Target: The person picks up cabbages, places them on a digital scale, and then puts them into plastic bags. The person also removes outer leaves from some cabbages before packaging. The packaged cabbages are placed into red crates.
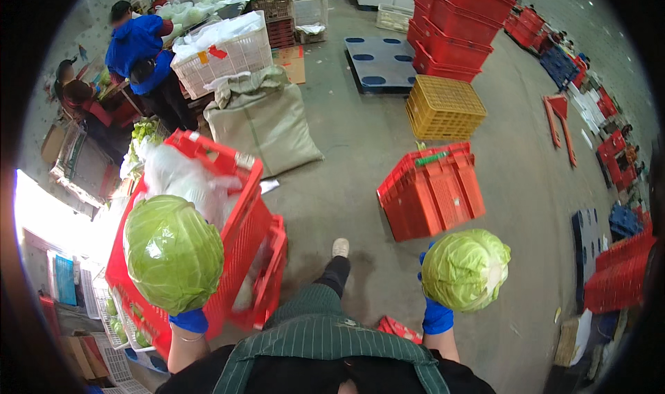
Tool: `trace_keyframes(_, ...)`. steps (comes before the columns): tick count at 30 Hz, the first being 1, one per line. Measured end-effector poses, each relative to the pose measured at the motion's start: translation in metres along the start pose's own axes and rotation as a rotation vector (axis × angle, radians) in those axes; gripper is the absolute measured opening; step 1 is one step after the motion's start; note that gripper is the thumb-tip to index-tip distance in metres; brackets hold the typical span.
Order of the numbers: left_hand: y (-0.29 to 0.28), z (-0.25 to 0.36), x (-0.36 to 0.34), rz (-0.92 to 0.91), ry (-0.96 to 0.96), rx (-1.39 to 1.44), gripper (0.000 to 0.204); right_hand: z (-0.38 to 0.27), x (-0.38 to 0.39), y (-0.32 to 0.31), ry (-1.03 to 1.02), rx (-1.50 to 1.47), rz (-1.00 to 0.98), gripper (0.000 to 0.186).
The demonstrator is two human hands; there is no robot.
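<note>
A large green cabbage rests in my left hand, which wears a blue glove and is mostly hidden beneath it. My right hand, gloved the same way, grips a second, paler cabbage with its cut stem end facing right; blue fingertips show along its left side. Below and beside the left cabbage stands a red crate with clear plastic bags in it. Ahead of the right cabbage, a red crate sits on the floor.
A stuffed woven sack slumps ahead on the left, near a white basket. A person in blue stands beyond. Farther out are yellow crates, stacked red crates and a grey pallet. White crates holding cabbages stand lower left.
</note>
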State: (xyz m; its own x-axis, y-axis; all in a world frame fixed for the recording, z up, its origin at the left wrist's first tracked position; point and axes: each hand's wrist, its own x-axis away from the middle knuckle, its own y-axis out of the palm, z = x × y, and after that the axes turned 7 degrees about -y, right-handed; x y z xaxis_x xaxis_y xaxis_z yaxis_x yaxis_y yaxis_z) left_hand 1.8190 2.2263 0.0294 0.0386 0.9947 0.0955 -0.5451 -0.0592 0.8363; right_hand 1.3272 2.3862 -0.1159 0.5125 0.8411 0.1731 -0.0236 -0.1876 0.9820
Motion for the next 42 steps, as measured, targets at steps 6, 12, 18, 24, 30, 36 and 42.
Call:
trace_keyframes(6, 0.053, -0.033, -0.163, 0.026, 0.143, 0.002, 0.066, 0.041, -0.242, 0.053, 0.083, 0.061, -0.079, 0.065)
trace_keyframes(12, 0.116, -0.098, -0.339, 0.056, 0.101, 0.051, 0.066, 0.056, -0.431, 0.101, 0.136, 0.109, -0.058, 0.064)
trace_keyframes(18, 0.162, -0.203, -0.539, 0.070, 0.014, 0.185, 0.067, 0.089, -0.662, 0.123, 0.209, 0.159, -0.094, 0.062)
trace_keyframes(24, 0.223, -0.243, -0.703, 0.141, 0.021, 0.313, 0.068, 0.173, -0.890, 0.184, 0.374, 0.179, -0.104, 0.060)
trace_keyframes(30, 0.230, -0.258, -0.859, 0.182, 0.106, 0.321, 0.071, 0.308, -1.094, 0.220, 0.562, 0.221, -0.157, 0.059)
trace_keyframes(36, 0.237, -0.251, -1.065, 0.042, 0.479, -0.289, 0.067, 0.458, -1.274, 0.258, 0.644, 0.241, -0.194, 0.057)
trace_keyframes(42, 0.264, -0.215, -1.271, 0.130, 0.069, 0.386, 0.068, 0.578, -1.435, 0.314, 0.663, 0.279, -0.185, 0.056)
